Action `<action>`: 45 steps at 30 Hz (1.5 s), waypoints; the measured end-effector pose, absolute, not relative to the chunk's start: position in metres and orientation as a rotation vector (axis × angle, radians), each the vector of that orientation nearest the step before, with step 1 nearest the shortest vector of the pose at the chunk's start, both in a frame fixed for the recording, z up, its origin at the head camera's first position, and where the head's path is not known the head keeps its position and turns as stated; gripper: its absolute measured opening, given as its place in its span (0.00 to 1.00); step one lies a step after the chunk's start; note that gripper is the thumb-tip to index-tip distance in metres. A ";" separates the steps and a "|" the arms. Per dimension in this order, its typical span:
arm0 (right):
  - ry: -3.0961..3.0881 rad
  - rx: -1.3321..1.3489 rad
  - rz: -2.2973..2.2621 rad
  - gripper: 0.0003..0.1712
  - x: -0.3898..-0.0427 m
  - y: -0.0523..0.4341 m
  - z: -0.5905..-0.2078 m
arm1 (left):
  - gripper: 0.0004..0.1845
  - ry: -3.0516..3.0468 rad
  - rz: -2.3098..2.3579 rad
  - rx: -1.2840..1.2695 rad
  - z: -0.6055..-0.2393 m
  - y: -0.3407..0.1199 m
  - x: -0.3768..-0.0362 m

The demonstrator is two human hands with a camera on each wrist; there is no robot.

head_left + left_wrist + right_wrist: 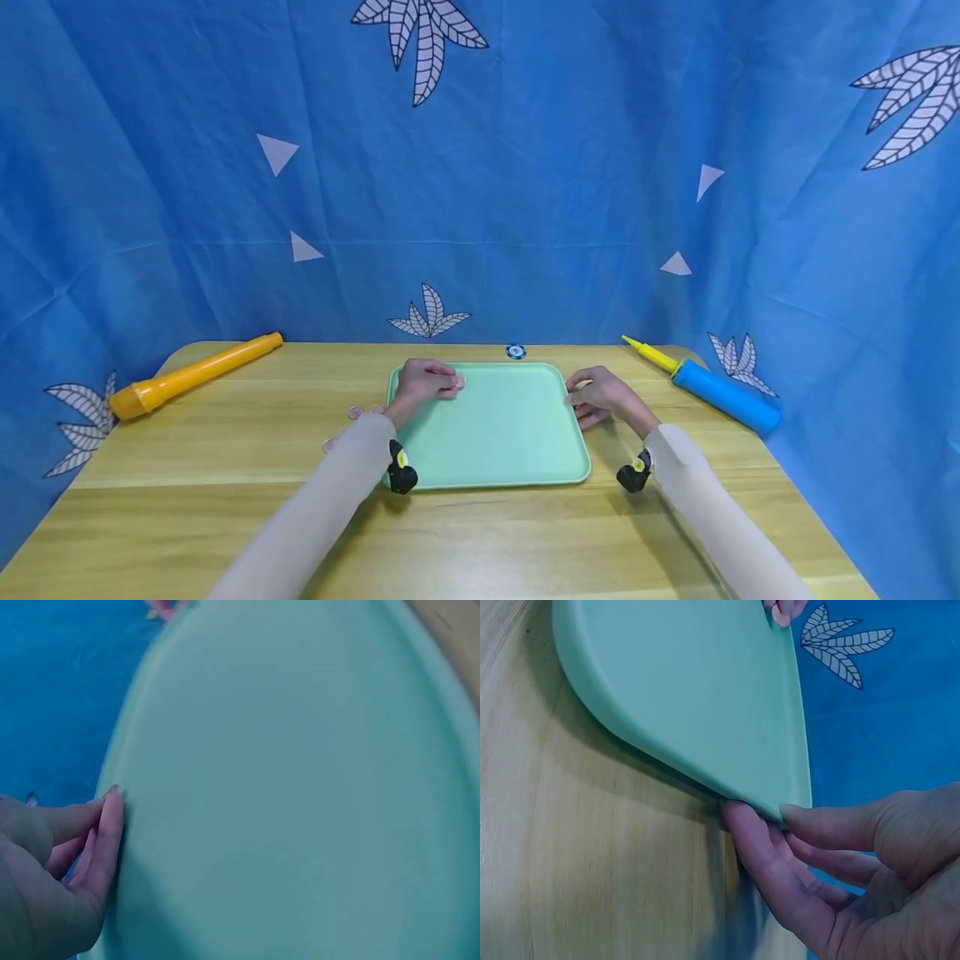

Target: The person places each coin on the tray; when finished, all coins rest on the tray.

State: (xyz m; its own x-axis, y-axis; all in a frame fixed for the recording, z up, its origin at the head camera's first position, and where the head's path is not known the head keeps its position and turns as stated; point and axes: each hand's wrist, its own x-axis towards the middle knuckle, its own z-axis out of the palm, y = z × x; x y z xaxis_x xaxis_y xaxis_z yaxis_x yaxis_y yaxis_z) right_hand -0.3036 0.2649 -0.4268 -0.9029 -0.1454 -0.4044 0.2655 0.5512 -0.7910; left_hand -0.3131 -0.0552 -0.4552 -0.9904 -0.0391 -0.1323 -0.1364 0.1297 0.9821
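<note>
A mint-green tray (495,433) with a raised rim lies on the wooden table. Over its far left part, my left hand (425,381) pinches a small pinkish disc (459,381) between thumb and fingertips. The right wrist view shows that disc (781,616) too, at the tray's far edge. In the left wrist view the left hand's (56,881) fingertips are together and hide the disc. My right hand (600,396) holds the tray's right rim; its thumb (825,825) is on the edge and a finger (761,855) is under it.
Several similar discs (355,412) lie left of the tray, partly behind the left forearm. A blue-and-white poker chip (516,352) lies beyond the tray. At the far left is an orange plastic tube (202,371), at the far right a blue-and-yellow hand pump (723,396). Blue cloth (480,183) hangs behind.
</note>
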 end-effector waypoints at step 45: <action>2.412 0.082 -1.166 0.05 -0.305 0.260 -0.423 | 0.12 2.867 1.583 0.183 -0.423 -0.160 -0.290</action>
